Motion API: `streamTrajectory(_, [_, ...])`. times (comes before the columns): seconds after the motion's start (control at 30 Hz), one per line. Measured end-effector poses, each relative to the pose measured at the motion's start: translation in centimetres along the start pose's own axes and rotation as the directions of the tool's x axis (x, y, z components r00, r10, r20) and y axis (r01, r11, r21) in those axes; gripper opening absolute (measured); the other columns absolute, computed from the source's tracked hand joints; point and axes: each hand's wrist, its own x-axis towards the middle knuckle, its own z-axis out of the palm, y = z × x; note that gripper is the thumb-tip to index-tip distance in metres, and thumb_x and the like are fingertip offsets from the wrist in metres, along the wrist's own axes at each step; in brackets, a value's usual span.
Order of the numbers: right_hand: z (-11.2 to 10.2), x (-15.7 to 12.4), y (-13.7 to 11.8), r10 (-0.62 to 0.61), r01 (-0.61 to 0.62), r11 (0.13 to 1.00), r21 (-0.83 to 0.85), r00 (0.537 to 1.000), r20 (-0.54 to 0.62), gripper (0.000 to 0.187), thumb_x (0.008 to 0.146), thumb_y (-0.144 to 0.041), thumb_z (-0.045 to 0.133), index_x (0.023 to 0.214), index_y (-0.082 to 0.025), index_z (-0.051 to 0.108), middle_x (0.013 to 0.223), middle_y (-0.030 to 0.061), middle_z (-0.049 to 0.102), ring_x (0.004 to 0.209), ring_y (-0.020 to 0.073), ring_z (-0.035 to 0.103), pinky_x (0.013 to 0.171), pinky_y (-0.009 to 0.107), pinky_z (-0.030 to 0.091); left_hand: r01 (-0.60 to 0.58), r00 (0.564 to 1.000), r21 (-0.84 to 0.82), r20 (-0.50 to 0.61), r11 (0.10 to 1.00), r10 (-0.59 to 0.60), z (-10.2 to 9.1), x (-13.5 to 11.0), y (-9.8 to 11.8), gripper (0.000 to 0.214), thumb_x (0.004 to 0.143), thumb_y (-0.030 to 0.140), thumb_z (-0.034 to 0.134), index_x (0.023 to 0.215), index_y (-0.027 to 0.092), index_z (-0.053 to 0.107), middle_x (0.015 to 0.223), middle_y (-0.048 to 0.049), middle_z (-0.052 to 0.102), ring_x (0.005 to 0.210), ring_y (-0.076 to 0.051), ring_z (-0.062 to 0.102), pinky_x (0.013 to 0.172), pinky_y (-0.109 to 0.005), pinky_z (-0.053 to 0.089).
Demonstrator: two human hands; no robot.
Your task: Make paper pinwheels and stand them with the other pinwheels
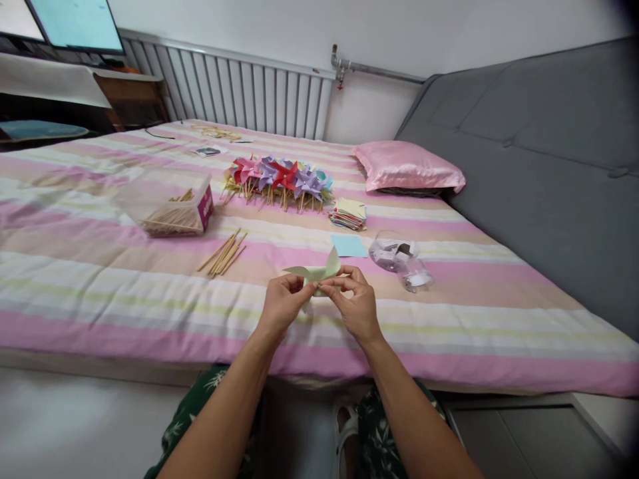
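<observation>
Bare forearms (224,409) angle in over leaf-patterned trousers (187,416), and right where they converge we have the grip: left hand (283,305) and right hand (357,305), both pinched narrow on a pale green paper pinwheel (324,273)! Thumbs and fingertips nearly meet at its middle, blades flaring up and out beyond them; whatever sits between the tips is too small to make out. Just beyond the grip, a flat light-blue square (349,246); to its right, two clear containers (415,275) side by side. Farther out past the blue square, a stack of coloured squares (348,215). Left of the grip, loose sticks (224,254) fan across the striped bedspread (124,299), with more in a clear tub (187,179) behind them. And straight ahead, well beyond the fingers, a whole crowd of finished pinwheels (284,177)!
</observation>
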Motion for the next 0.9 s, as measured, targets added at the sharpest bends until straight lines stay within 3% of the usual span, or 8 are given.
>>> streamTrajectory(0.3, [0.00, -0.05, -0.20, -0.018, 0.018, 1.000, -0.005, 1.000, 0.001, 0.009, 0.074, -0.029, 0.069, 0.076, -0.021, 0.073, 0.092, 0.0048, 0.054, 0.089, 0.0174, 0.055, 0.070, 0.028, 0.045, -0.010, 1.000, 0.008, -0.010, 1.000, 0.010, -0.09, 0.02, 0.00, 0.041, 0.061, 0.038, 0.068, 0.048, 0.019, 0.033, 0.051, 0.0069, 0.024, 0.048, -0.006, 0.023, 0.045, -0.022, 0.016])
streamTrajectory(0.47, [-0.02, -0.08, -0.23, -0.020, 0.020, 1.000, 0.016, 1.000, 0.011, 0.009, 0.076, -0.028, 0.066, 0.075, -0.020, 0.070, 0.098, 0.0062, 0.058, 0.098, 0.0204, 0.055, 0.087, 0.034, 0.042, -0.045, 0.999, 0.041, -0.014, 0.998, 0.046, 0.01, -0.07, 0.01, 0.042, 0.062, 0.036, 0.068, 0.047, 0.019, 0.032, 0.051, 0.0069, 0.024, 0.048, -0.005, 0.022, 0.044, -0.022, 0.015])
streamTrajectory(0.6, [0.10, -0.13, -0.21, -0.003, 0.002, 0.998, 0.065, 1.000, 0.010, 0.010, 0.076, -0.027, 0.065, 0.075, -0.019, 0.059, 0.084, 0.0024, 0.059, 0.086, 0.0177, 0.057, 0.085, 0.034, 0.043, -0.059, 0.998, 0.050, -0.019, 0.997, 0.060, 0.21, -0.16, -0.10, 0.041, 0.063, 0.034, 0.067, 0.047, 0.019, 0.032, 0.050, 0.0070, 0.024, 0.048, -0.005, 0.022, 0.044, -0.022, 0.016])
streamTrajectory(0.73, [0.47, -0.29, -0.16, 0.062, -0.052, 0.974, 0.219, 0.997, -0.038, 0.028, 0.071, -0.026, 0.069, 0.085, -0.022, 0.046, 0.081, -0.0013, 0.055, 0.080, 0.0152, 0.058, 0.075, 0.030, 0.047, -0.059, 0.998, 0.039, -0.024, 0.998, 0.060, 0.29, -0.14, -0.28, 0.039, 0.063, 0.034, 0.067, 0.047, 0.018, 0.035, 0.049, 0.0072, 0.026, 0.047, -0.005, 0.023, 0.044, -0.021, 0.017])
streamTrajectory(0.9, [0.66, -0.42, -0.26, 0.176, -0.181, 0.937, 0.300, 0.983, 0.045, 0.047, 0.071, -0.030, 0.071, 0.107, -0.022, 0.042, 0.083, 0.0010, 0.065, 0.081, 0.0175, 0.063, 0.073, 0.031, 0.050, -0.040, 0.999, -0.002, -0.010, 0.999, 0.040, 0.29, -0.11, -0.39, 0.034, 0.062, 0.036, 0.069, 0.049, 0.016, 0.044, 0.049, 0.0069, 0.032, 0.046, -0.005, 0.028, 0.044, -0.021, 0.019])
